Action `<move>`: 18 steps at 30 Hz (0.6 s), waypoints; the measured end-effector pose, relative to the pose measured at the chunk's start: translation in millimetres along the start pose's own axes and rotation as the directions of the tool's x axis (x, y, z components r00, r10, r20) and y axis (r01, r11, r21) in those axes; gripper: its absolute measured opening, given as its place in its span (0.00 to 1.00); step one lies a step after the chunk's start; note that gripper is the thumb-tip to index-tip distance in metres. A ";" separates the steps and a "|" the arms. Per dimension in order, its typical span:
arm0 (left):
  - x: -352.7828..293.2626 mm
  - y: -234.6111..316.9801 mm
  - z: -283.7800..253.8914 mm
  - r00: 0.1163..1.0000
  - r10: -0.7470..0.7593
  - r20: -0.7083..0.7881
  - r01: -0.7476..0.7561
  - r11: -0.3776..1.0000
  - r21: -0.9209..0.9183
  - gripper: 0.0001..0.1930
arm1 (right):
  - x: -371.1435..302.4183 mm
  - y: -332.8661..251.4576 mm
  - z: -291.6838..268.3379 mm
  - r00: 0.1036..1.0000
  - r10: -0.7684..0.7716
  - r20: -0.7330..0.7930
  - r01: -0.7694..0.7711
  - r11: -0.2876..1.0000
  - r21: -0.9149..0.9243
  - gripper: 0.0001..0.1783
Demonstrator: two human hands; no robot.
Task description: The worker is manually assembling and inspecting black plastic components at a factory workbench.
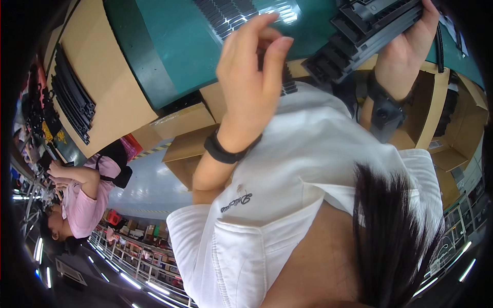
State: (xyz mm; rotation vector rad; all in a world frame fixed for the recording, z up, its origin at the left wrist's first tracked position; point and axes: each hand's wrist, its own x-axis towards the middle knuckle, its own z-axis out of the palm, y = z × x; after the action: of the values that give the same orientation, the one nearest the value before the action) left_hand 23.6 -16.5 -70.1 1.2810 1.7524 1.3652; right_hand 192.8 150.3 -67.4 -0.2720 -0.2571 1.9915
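Holding a stack of black ribbed parts (359, 49) at upper right, tilted, near edge of the teal work surface (177, 46); cannot judge clearance above it. Gripped at the far right end by the right hand (405, 51), with fingers wrapped round the side and the lower-left end unsupported. Seen just left of that: left hand (249, 82), raised, loosely curled, with thumb and forefinger apart; cannot tell about any small dark piece behind the fingers. Judged from the pose: mid-handling, bearing the stack one-handed. Would call next, probably, for a firm right grip and left fingers brought under the loose end; otherwise liable to fan out or slip. Further out, noted on the teal surface: rows of dark strips (221, 13), partly lost in glare. To the left, on a cardboard sheet (113, 66): a bundle of long black strips (74, 95), slightly fanned. Below the surface: a cardboard box (185, 149); at far right, an open carton (462, 133). Also recorded, well apart at left: a co-worker in pink (92, 200), turned toward another bench.
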 end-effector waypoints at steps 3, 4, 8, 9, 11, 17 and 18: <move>3.0 -22.7 8.1 0.970 0.236 -0.064 -0.185 0.878 0.441 0.11 | 2.4 -3.9 -8.3 0.999 -0.039 -0.009 0.039 0.996 -0.076 0.10; 2.6 -27.8 11.4 0.970 0.231 -0.068 -0.179 0.878 0.443 0.11 | 2.0 -3.8 -9.9 0.999 -0.033 -0.010 0.032 0.997 -0.075 0.10; 4.0 -36.4 21.6 0.936 0.338 -0.096 -0.227 0.790 0.569 0.07 | 2.2 -4.0 -16.0 1.000 -0.020 -0.022 0.018 0.997 -0.070 0.11; 4.9 -35.0 21.9 0.950 0.297 -0.092 -0.190 0.788 0.586 0.07 | 2.7 -3.9 -17.3 0.999 0.008 -0.031 -0.009 1.000 -0.030 0.11; 5.8 -33.9 23.5 0.962 0.256 -0.093 -0.150 0.783 0.604 0.07 | 6.1 -4.7 -19.2 0.999 0.031 -0.030 -0.031 0.999 -0.010 0.11; 6.1 -31.4 18.6 0.956 0.246 -0.163 -0.176 0.918 0.355 0.06 | 12.0 -5.5 -20.2 0.995 0.097 -0.023 -0.095 0.993 0.076 0.11; 7.8 -24.4 12.6 0.965 0.197 -0.175 -0.156 0.962 0.223 0.06 | 13.2 -7.4 -20.0 0.995 0.102 -0.023 -0.100 0.992 0.077 0.10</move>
State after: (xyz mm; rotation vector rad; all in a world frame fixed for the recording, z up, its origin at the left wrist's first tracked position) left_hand 23.3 -4.8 -96.2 1.4906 1.9975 1.4824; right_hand 199.8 166.5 -85.2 -0.2672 -0.1531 2.0909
